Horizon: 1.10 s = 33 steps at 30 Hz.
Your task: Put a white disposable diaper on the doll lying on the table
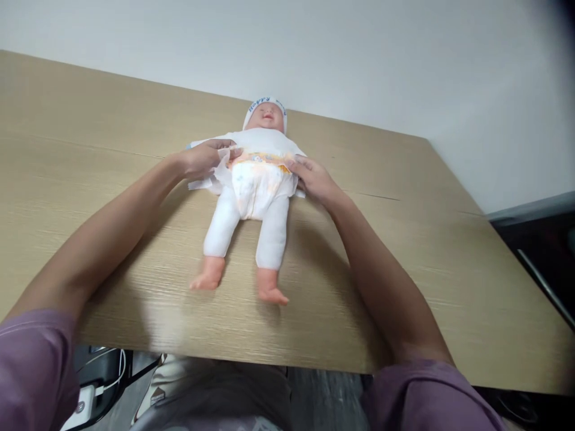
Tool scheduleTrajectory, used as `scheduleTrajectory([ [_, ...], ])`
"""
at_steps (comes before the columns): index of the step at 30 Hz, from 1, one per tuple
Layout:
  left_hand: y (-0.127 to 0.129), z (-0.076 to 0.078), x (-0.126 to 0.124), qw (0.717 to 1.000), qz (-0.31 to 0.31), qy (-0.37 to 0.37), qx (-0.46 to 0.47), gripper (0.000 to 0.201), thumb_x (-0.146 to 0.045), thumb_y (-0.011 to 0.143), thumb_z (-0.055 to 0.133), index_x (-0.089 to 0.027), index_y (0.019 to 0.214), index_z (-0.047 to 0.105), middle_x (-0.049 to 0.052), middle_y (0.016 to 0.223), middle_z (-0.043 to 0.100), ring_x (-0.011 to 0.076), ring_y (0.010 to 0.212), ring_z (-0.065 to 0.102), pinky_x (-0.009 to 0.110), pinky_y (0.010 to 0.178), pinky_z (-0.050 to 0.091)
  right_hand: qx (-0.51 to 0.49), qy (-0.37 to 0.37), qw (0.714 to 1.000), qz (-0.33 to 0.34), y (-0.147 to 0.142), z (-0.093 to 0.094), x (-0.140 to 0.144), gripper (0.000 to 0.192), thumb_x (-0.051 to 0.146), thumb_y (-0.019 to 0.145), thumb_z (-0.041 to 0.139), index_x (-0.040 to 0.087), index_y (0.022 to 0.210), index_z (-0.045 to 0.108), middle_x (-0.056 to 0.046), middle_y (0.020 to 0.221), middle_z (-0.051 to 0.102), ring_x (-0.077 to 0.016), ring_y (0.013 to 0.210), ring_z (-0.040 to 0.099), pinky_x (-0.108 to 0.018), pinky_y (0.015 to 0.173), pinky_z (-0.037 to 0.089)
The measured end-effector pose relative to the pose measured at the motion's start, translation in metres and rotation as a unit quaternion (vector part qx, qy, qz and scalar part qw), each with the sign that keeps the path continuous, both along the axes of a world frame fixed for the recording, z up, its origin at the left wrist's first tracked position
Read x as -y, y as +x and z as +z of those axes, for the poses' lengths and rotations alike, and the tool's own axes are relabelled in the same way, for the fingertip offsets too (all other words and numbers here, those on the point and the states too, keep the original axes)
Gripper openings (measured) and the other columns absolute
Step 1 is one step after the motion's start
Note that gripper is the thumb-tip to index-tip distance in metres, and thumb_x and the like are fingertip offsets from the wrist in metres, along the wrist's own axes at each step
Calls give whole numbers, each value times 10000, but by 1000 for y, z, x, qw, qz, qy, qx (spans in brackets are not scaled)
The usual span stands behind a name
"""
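A baby doll [272, 233] in a white cap and white clothes lies on its back on the wooden table, its bare feet pointing toward me. Around its hips sits a white diaper [256, 188] with an orange printed waistband, the front lying over the belly. At the waistband's left end, my left hand [206, 157] pinches the diaper's edge, where a thin white side flap sticks out. My right hand [312, 176] grips the waistband's other end, thumb on top and the remaining fingers partly hidden. Both hands rest close against the doll's sides.
The wooden table [112, 120] reaches back to a pale wall [359, 60]. Below its front edge at the lower left are a white charger-like block [84, 407] and a white cable [122, 365]. Something dark stands beyond the table's right edge.
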<state>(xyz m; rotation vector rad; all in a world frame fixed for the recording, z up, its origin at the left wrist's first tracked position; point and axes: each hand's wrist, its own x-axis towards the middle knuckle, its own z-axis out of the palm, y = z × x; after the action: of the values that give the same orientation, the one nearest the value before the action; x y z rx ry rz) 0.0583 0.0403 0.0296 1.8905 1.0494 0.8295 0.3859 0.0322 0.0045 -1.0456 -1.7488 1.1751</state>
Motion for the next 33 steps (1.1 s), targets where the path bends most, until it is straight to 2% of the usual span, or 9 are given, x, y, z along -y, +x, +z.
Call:
scheduleTrajectory([
  [3, -11, 3, 13, 989, -80, -121, 26, 579, -785, 912, 843, -231, 1006, 705, 98, 931, 747, 236, 832, 684, 444, 755, 573, 24, 54, 998, -15, 9, 2, 40, 666, 922, 908, 792, 299, 1142, 791, -80, 1215, 874, -340, 1186, 826, -585, 1103, 708],
  [5, -15, 6, 18, 987, -95, -129, 31, 574, -776, 932, 837, -230, 1080, 738, 97, 978, 779, 228, 862, 686, 429, 764, 576, 27, 105, 992, -71, 16, 0, 61, 637, 864, 939, 804, 285, 1204, 782, -95, 1244, 868, -328, 1149, 833, -550, 1056, 721],
  [10, -18, 24, 26, 996, 13, -82, -26, 434, -595, 980, 811, -252, 1243, 770, 114, 1093, 814, 263, 860, 757, 403, 722, 577, 106, 207, 949, -211, 42, -19, 91, 395, 626, 1055, 745, 247, 1163, 753, -79, 1012, 839, -244, 855, 788, -402, 780, 681],
  [15, 11, 57, 42, 990, 106, 82, -45, 256, -471, 1077, 711, -299, 1264, 739, 98, 1279, 810, 295, 1140, 755, 472, 979, 612, 262, 278, 904, -194, 57, -33, 108, 268, 466, 1092, 685, 227, 1153, 790, -106, 1029, 823, -282, 910, 756, -453, 902, 625],
  [18, 50, 71, 58, 973, 65, 201, -89, 278, -503, 1127, 647, -278, 1259, 742, 106, 1312, 800, 332, 1297, 711, 520, 1144, 565, 294, 262, 898, -196, 54, -35, 110, 281, 484, 1105, 677, 230, 1143, 792, -107, 1022, 808, -315, 969, 750, -465, 925, 598],
  [21, 87, 66, 70, 949, -26, 266, -165, 287, -479, 1113, 666, -244, 1234, 776, 120, 1319, 782, 397, 1406, 655, 599, 1251, 480, 300, 244, 899, -205, 50, -35, 107, 266, 484, 1109, 678, 240, 1065, 774, -97, 990, 785, -312, 958, 729, -451, 911, 570],
  [24, 107, 48, 75, 925, -50, 297, -230, 288, -440, 1111, 637, -216, 1166, 809, 149, 1340, 772, 444, 1435, 615, 653, 1270, 432, 298, 234, 900, -214, 48, -38, 105, 221, 442, 1089, 702, 248, 987, 729, -85, 981, 762, -296, 944, 704, -441, 922, 552],
  [28, 108, 31, 76, 916, -29, 305, -257, 384, -516, 1106, 629, -199, 1213, 818, 175, 1394, 757, 481, 1446, 583, 694, 1265, 405, 290, 211, 904, -233, 45, -40, 106, 181, 416, 1042, 757, 246, 1004, 706, -64, 958, 741, -284, 929, 683, -429, 919, 539],
  [33, 103, 30, 79, 912, -34, 311, -265, 571, -707, 1012, 737, -220, 1304, 798, 179, 1467, 725, 522, 1475, 555, 703, 1276, 383, 287, 145, 916, -240, 43, -32, 106, 216, 448, 1011, 797, 250, 1042, 718, -26, 841, 710, -286, 908, 688, -428, 929, 534],
])
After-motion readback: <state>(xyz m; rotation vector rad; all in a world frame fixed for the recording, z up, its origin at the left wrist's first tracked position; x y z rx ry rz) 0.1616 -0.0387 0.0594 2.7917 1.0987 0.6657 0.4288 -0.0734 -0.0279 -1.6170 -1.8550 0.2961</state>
